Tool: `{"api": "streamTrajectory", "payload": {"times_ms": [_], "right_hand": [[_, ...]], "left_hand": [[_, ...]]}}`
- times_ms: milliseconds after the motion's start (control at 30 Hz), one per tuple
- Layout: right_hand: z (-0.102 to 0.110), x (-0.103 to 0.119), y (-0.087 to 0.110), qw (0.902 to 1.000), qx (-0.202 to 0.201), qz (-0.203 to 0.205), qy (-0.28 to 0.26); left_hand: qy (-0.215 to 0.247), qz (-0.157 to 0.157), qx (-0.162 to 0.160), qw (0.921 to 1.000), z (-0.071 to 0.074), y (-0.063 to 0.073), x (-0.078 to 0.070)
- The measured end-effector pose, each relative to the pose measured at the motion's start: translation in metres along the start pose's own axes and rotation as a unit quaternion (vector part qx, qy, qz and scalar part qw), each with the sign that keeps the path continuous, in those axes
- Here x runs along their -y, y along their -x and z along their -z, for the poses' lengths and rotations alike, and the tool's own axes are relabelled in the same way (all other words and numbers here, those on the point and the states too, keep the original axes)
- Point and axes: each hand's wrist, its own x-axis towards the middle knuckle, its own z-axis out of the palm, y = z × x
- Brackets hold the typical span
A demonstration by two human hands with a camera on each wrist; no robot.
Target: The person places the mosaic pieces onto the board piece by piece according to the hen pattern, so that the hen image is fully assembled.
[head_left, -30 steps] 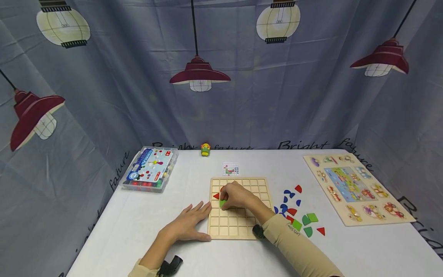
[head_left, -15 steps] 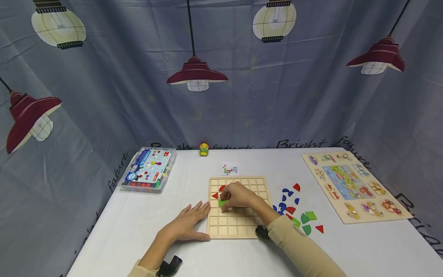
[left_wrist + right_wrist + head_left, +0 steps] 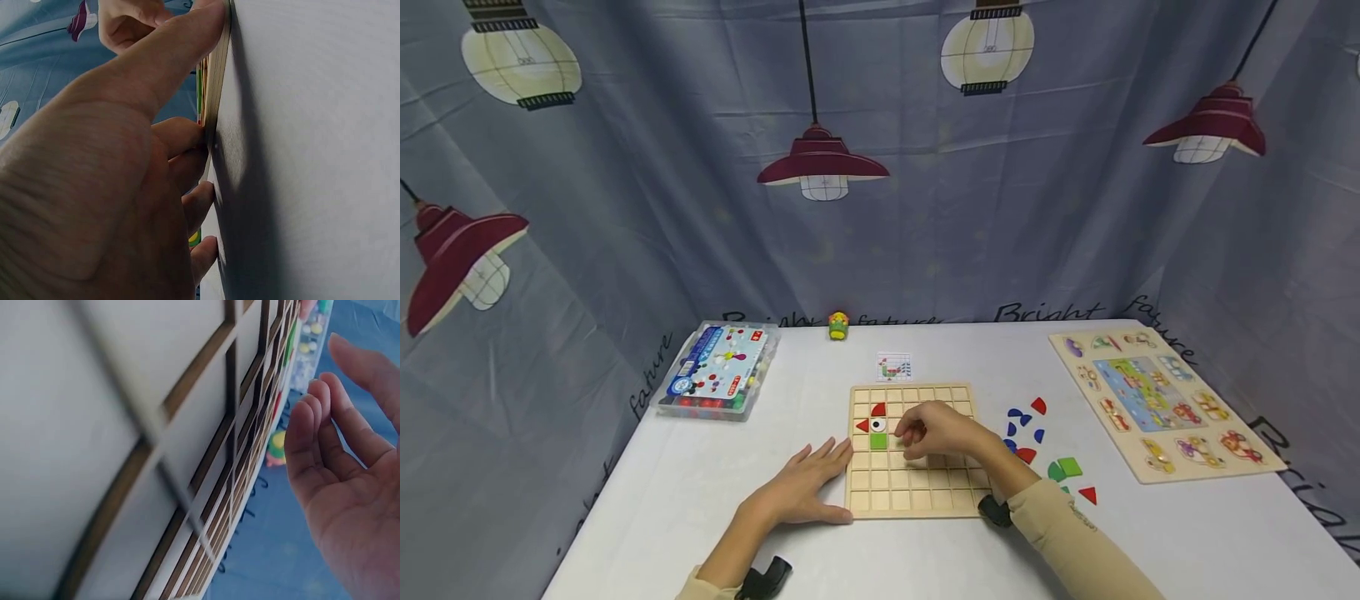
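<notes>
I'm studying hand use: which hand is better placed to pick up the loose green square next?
Probably the right hand: it holds nothing and is nearer the loose square. The left hand rests at the left edge of the board.

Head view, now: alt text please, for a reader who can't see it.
A person's empty right hand hovers over a wooden grid board bearing a red triangle, red rounded piece, eye piece and green square; the left hand rests at its left edge. Loose colored pieces lie to the right, a picture card beyond the board.
</notes>
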Motion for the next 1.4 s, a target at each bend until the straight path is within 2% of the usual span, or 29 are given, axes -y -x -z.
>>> {"api": "streamTrajectory", "payload": {"times_ms": [400, 667, 933, 1400], "right_hand": [[0.013, -0.02, 0.028, 0.9997, -0.023, -0.001, -0.002], [0.022, -0.033, 0.049, 0.9986, -0.039, -0.035, -0.004], [0.035, -0.042, 0.071, 0.9977, -0.051, -0.044, -0.006], [0.062, -0.076, 0.109, 0.994, -0.069, -0.085, 0.01]], "left_hand": [[0.003, -0.002, -0.003, 1.0, -0.001, 0.002, 0.002], [0.0, -0.004, -0.001, 1.0, -0.002, 0.002, 0.002], [0.0, -0.002, -0.002, 1.0, -0.001, 0.001, 0.001], [0.008, 0.002, 0.0, 1.0, -0.001, 0.0, 0.0]]}}
